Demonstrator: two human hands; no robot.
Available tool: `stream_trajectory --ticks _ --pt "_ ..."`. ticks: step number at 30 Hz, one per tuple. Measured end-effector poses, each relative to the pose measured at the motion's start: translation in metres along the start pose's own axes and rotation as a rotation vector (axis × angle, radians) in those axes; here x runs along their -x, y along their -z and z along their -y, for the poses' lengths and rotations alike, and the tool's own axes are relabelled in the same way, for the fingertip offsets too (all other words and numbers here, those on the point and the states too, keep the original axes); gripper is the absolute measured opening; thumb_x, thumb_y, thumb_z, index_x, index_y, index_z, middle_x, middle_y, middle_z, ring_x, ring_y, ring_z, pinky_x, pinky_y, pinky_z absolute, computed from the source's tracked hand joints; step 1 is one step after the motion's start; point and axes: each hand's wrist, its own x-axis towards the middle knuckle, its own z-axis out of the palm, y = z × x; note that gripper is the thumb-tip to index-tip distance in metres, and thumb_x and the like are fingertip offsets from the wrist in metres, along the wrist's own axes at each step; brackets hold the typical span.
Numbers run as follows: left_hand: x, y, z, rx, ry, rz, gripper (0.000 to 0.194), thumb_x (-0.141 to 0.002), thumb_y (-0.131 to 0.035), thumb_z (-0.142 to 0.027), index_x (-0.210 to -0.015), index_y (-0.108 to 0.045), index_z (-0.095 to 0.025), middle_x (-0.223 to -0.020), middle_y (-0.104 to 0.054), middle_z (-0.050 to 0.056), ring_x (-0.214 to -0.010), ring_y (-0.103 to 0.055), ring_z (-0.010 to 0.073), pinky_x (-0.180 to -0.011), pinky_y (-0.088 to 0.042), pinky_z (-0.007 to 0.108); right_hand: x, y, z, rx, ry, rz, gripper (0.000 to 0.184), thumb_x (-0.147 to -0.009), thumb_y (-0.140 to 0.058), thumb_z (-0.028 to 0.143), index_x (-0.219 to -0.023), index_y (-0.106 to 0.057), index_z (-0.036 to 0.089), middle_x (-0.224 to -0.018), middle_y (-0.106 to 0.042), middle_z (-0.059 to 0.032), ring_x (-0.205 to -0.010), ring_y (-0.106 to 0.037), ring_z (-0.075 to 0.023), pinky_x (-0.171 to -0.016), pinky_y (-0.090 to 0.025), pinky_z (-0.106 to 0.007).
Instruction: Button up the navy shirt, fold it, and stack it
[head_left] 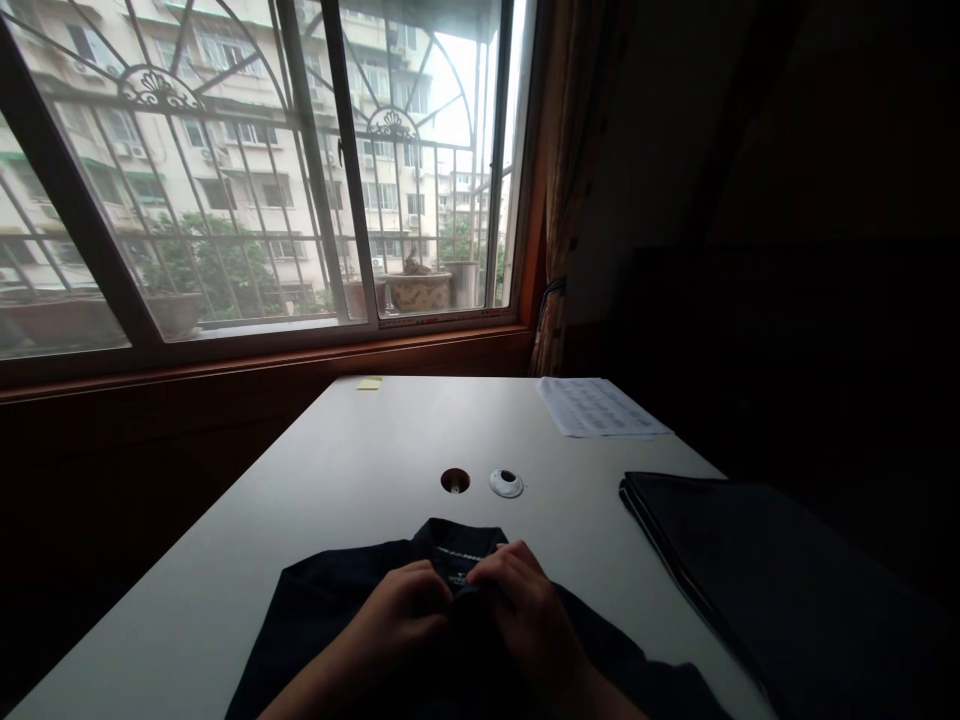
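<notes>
A dark navy collared shirt (337,590) lies spread on the white table in front of me, its collar pointing toward the window. Both of my hands are at the neck opening. My left hand (409,605) has its fingers curled and closed on the left side of the shirt's collar. On the other side, my right hand (521,590) pinches the right side of the collar. A light strip and a small printed label show inside the neck between them. The shirt's lower front is dark and partly covered by my forearms.
The white table (300,500) has a round hole (455,481) with a white ring cover (507,484) beside it. Printed papers (600,407) and a yellow sticky note (370,383) lie at the far edge. Folded dark cloth (750,560) rests on the right. A barred window (352,170) stands behind.
</notes>
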Motion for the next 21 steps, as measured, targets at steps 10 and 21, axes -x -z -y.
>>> stream_trajectory --ticks 10,21 --pt "-0.0028 -0.005 0.006 -0.052 -0.042 -0.091 0.016 -0.077 -0.072 -0.026 -0.07 -0.064 -0.014 -0.083 -0.059 0.004 -0.075 -0.056 0.0165 -0.067 -0.043 0.026 -0.0007 0.0011 0.0023 0.015 -0.009 -0.011 0.025 -0.088 -0.056 0.002 -0.094 -0.063 0.026 -0.086 -0.066 -0.0015 -0.09 -0.057 -0.0234 -0.076 -0.052 -0.037" --pt "-0.0009 -0.0011 0.0108 -0.105 -0.002 -0.114 0.027 -0.087 -0.067 -0.042 -0.083 -0.067 -0.016 -0.085 -0.068 0.006 -0.079 -0.061 0.0191 -0.073 -0.046 0.028 -0.0004 -0.0008 0.0034 0.069 0.051 -0.077 0.031 -0.086 -0.057 0.001 -0.1 -0.064 0.028 -0.094 -0.066 -0.0034 -0.094 -0.058 -0.0243 -0.078 -0.054 -0.038"
